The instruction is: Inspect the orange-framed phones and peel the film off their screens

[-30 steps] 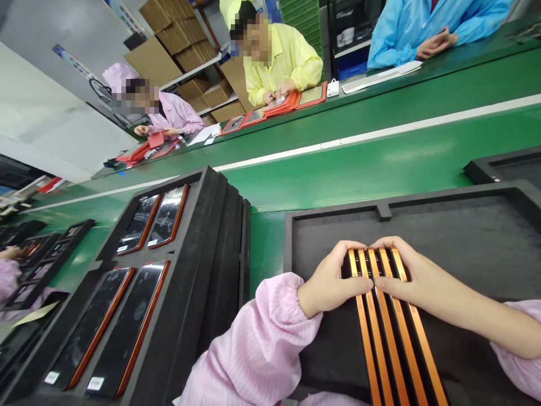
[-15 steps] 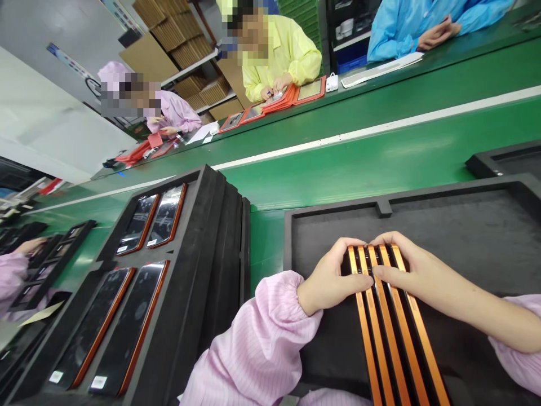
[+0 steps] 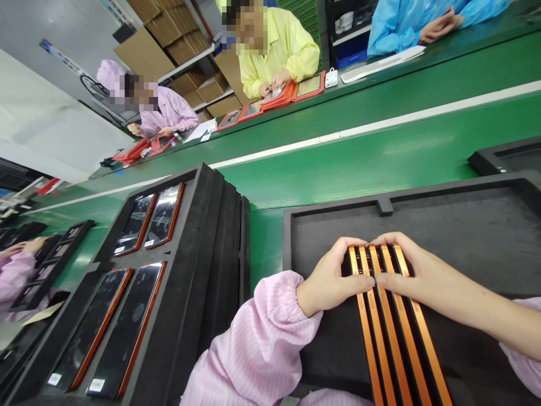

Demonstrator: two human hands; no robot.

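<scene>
Several orange-edged smartphones [image 3: 391, 332] stand on edge side by side, their long orange sides facing up, over a black foam tray [image 3: 329, 231]. My left hand [image 3: 332, 279] grips the row from the left, its thumb lying across the upper edges. From the right, my right hand [image 3: 406, 268] closes round the far end, with its thumb meeting the left thumb near the middle. The other fingers of both hands are partly hidden behind the phones. The near ends of the phones run out of the bottom of the view.
Left of me, a stack of black foam trays [image 3: 220, 237] bears phones [image 3: 127, 327] lying screen up. Another black tray [image 3: 507, 155] is at the far right. Across the green bench [image 3: 338, 175], co-workers sit near orange-red cases [image 3: 279, 101]. A co-worker's hands [image 3: 25, 248] show at far left.
My right thumb has shifted slightly along the phone edges, and my right forearm sits a little lower. The phones stay in both hands. At far left, a co-worker's second hand has come into view.
</scene>
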